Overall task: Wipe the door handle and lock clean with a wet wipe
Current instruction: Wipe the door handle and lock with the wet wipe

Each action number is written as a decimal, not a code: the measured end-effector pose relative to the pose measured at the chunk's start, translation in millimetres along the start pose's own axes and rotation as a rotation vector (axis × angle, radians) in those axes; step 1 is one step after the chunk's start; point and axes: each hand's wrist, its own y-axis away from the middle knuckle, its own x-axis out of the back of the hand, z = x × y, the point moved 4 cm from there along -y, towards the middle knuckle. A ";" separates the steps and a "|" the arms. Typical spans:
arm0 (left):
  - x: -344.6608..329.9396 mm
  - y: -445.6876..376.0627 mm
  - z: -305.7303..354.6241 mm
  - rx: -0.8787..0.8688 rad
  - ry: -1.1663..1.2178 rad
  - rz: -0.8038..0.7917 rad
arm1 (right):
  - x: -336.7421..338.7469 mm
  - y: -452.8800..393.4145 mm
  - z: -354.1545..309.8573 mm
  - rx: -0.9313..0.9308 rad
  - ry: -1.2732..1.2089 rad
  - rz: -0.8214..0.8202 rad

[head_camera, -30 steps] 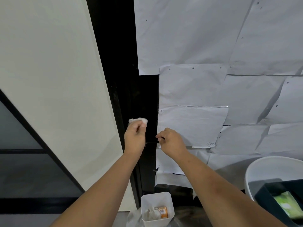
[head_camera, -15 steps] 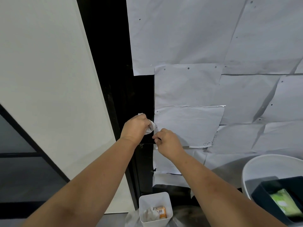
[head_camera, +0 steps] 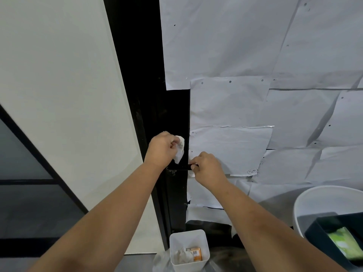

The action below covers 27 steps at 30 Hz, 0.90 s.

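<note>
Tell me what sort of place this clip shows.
Probably an indoor doorway: a black door frame beside a pale wall, paper sheets covering the door, and a small white bin on the floor.

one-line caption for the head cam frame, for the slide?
Left hand presses a wet wipe against the black door while right hand grips the door handle.
</note>
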 end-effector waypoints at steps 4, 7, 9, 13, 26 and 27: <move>18.7 14.9 4.8 0.227 0.377 -0.104 | 4.7 3.6 3.5 -0.024 0.064 0.011; 2.8 29.3 3.4 0.207 0.241 -0.383 | 6.8 4.2 1.4 -0.030 0.076 0.010; -12.5 40.3 -3.6 0.094 -0.096 -0.460 | 7.4 4.7 -0.3 -0.034 0.102 0.016; -25.8 52.4 -2.0 -0.092 -0.428 -0.280 | 7.7 6.5 -1.3 -0.042 0.087 0.012; -62.3 57.7 27.9 -0.161 -0.373 -0.219 | 18.6 2.1 20.1 -0.159 -0.062 0.029; -63.8 57.4 30.5 -0.166 -0.321 -0.220 | 20.3 2.9 19.4 -0.152 -0.059 0.036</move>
